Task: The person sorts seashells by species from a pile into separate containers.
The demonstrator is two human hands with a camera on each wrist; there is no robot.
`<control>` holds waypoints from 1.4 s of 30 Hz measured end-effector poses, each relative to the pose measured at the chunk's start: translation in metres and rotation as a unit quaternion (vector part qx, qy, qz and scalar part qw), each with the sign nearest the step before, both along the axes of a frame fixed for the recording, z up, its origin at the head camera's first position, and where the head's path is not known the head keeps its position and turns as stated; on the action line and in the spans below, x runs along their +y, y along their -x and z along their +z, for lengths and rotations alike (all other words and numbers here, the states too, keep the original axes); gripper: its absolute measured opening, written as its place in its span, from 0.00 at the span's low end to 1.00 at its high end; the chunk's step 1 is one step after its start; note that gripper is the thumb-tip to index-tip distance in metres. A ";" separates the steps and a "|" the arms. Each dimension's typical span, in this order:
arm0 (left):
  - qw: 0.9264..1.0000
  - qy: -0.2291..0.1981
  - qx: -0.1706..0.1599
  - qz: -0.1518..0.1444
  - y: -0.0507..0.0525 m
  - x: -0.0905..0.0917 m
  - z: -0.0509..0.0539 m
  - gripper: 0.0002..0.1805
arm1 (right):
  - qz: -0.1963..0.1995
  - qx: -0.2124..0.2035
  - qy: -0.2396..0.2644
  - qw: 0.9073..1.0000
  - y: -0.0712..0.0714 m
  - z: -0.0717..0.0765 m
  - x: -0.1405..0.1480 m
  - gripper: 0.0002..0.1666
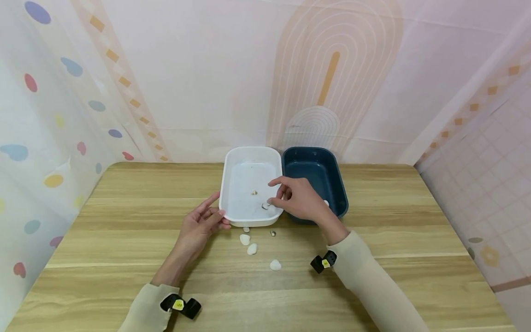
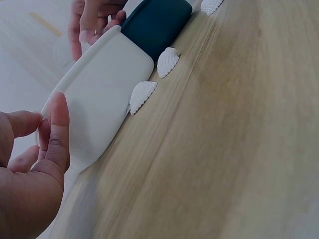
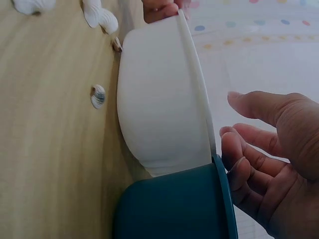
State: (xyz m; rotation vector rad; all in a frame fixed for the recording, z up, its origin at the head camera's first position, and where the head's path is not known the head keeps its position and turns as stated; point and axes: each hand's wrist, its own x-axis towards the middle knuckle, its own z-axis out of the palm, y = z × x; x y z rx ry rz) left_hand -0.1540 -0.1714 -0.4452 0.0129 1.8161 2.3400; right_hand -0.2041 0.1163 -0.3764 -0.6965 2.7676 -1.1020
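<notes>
A wood-grain tabletop (image 1: 415,249) is extending below a pale printed backdrop (image 1: 199,83). The backdrop is displaying a concentric arch motif (image 1: 328,78), orange diamonds (image 1: 112,55) and, at the left, coloured spots (image 1: 30,82).

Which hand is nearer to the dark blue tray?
Right hand: above the left edge of the dark blue tray. Left hand: holding the left side of the white tray.

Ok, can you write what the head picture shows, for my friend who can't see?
A person's left grip holds the near left corner of a white tray; the right grip hovers over its right side, near small seashells inside. A dark blue tray stands to its right, and five more seashells lie in front on the wooden table.
</notes>
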 end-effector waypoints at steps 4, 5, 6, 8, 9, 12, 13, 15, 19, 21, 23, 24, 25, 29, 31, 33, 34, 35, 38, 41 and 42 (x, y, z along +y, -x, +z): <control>1.000 -0.004 0.000 0.001 0.000 0.000 0.000 0.36 | 0.013 0.008 0.006 1.000 -0.010 -0.002 0.004 0.22; 1.000 -0.005 0.000 0.001 0.000 0.000 0.000 0.36 | 0.016 0.009 0.007 1.000 -0.012 -0.002 0.005 0.22; 1.000 -0.005 0.001 0.001 -0.001 0.000 -0.001 0.36 | 0.019 0.009 0.007 1.000 -0.015 -0.003 0.006 0.22; 1.000 -0.005 0.001 0.001 -0.001 0.000 -0.001 0.36 | 0.025 0.012 0.008 1.000 -0.019 -0.004 0.008 0.22; 1.000 -0.005 0.001 0.001 -0.001 0.000 -0.001 0.36 | 0.028 0.014 0.007 0.999 -0.021 -0.004 0.009 0.22; 1.000 -0.003 0.000 0.000 0.000 0.000 -0.001 0.36 | 0.040 0.019 0.006 0.999 -0.027 -0.004 0.011 0.23; 1.000 -0.002 -0.001 0.000 0.000 0.000 -0.001 0.36 | 0.044 0.019 0.007 0.999 -0.029 -0.005 0.012 0.23; 1.000 0.000 -0.002 0.000 0.000 0.000 -0.001 0.36 | 0.054 0.017 0.012 0.998 -0.033 -0.005 0.013 0.24; 1.000 0.001 -0.004 0.002 0.000 0.001 -0.001 0.35 | 0.079 0.004 0.034 0.996 -0.041 -0.007 0.017 0.24; 1.000 0.001 -0.004 0.002 0.000 0.001 0.000 0.35 | 0.091 -0.002 0.044 0.995 -0.045 -0.009 0.018 0.24; 1.000 0.000 -0.003 0.002 -0.001 0.001 0.000 0.35 | 0.099 -0.006 0.047 0.994 -0.048 -0.011 0.020 0.24; 1.000 -0.001 -0.003 0.002 -0.001 0.001 0.000 0.35 | 0.102 -0.009 0.047 0.994 -0.049 -0.012 0.020 0.24; 1.000 -0.001 -0.003 0.002 -0.001 0.001 0.000 0.35 | 0.105 -0.012 0.045 0.993 -0.051 -0.013 0.021 0.23; 1.000 -0.003 -0.002 0.002 -0.001 0.001 -0.001 0.36 | 0.118 -0.033 0.039 0.992 -0.055 -0.018 0.023 0.23; 1.000 -0.003 -0.003 0.003 0.000 0.001 -0.001 0.36 | 0.123 -0.044 0.033 0.991 -0.057 -0.021 0.024 0.23; 1.000 -0.004 -0.003 0.004 -0.001 0.001 -0.001 0.36 | 0.125 -0.057 0.028 0.990 -0.058 -0.024 0.025 0.23; 1.000 -0.004 -0.003 0.005 -0.001 0.001 -0.001 0.36 | 0.124 -0.062 0.024 0.990 -0.059 -0.024 0.025 0.23; 1.000 -0.004 -0.003 0.004 -0.001 0.001 -0.001 0.36 | 0.124 -0.067 0.021 0.990 -0.059 -0.026 0.025 0.23; 1.000 -0.007 0.002 0.003 -0.001 0.001 -0.001 0.36 | 0.121 -0.071 0.011 0.990 -0.059 -0.029 0.024 0.22; 1.000 -0.012 0.006 0.000 -0.001 0.001 -0.001 0.36 | 0.115 -0.072 -0.001 0.991 -0.058 -0.033 0.023 0.21; 1.000 -0.013 0.008 0.000 -0.002 0.001 -0.001 0.36 | 0.114 -0.071 -0.005 0.991 -0.058 -0.035 0.023 0.21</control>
